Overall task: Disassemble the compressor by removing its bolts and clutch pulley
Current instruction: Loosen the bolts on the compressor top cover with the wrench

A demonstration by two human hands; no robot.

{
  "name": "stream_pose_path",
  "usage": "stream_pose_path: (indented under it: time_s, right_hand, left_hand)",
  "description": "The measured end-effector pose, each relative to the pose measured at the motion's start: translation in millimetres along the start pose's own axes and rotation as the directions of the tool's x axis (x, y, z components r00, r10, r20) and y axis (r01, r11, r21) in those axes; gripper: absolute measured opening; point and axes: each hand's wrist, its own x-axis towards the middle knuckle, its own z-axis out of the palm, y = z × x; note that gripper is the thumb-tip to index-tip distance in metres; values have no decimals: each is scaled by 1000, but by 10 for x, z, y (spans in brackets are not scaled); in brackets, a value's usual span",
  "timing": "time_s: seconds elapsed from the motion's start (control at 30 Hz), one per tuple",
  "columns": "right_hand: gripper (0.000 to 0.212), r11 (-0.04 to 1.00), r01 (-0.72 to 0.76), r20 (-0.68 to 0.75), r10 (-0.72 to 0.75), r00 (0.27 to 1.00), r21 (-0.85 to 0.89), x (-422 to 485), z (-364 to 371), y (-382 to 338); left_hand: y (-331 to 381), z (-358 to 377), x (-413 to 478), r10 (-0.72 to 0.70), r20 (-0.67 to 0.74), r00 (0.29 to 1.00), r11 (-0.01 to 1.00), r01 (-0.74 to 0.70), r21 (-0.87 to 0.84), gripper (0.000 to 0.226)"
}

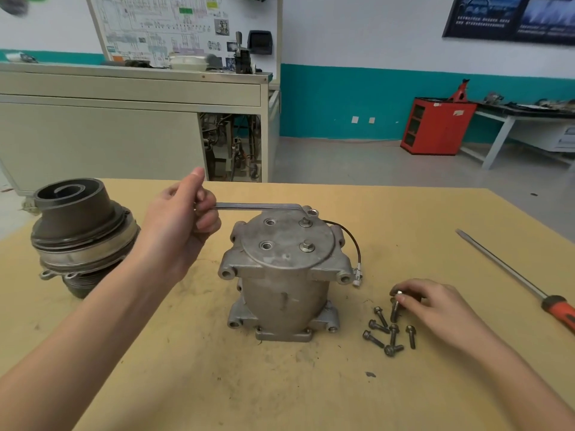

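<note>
The grey aluminium compressor body stands upright mid-table, its round end plate up. Two bolts sit in that plate beside two empty holes. My left hand grips the handle of a metal wrench whose far end rests over the plate's rear edge. My right hand pinches a bolt above a pile of several loose bolts on the table to the right of the body. The clutch pulley stands apart at the far left.
A long screwdriver with an orange handle lies at the table's right side. A black wire with a white connector hangs off the compressor's right. The tan table's far edge runs behind the compressor.
</note>
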Motion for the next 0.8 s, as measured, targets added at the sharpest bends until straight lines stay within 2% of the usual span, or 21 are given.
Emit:
stream_pose_path:
  time_s: [0.23,0.47,0.53,0.6,0.63,0.7,0.8]
  right_hand:
    - [16,1000,7,10,-7,1000,-15,0,27,15]
    - [21,999,14,14,-13,1000,-52,-21,30,-12]
    - [36,999,37,-101,-39,994,-24,-29,17,-71]
    - [53,983,125,-238,-89,967,138,-22,-55,-282]
    - [62,954,190,-250,-130,960,234,0,-106,-428]
    - [84,888,293,-167,-248,954,356,99,-174,-712]
    - [111,897,292,33,-320,947,331,268,-168,-1059]
  left_hand:
    - [57,-74,-111,49,13,999,989,-50,136,55]
    - [89,-163,-112,1,61,998,982,-13,189,51]
    - [78,-195,-96,-35,57,998,983,24,180,49]
    - [59,-225,-82,-72,47,996,986,64,154,43]
    - [49,-235,-77,-81,45,996,986,73,150,41]
    - [40,-243,-68,-82,42,996,984,74,159,41]
    - [47,-244,-76,-77,36,996,985,71,159,41]
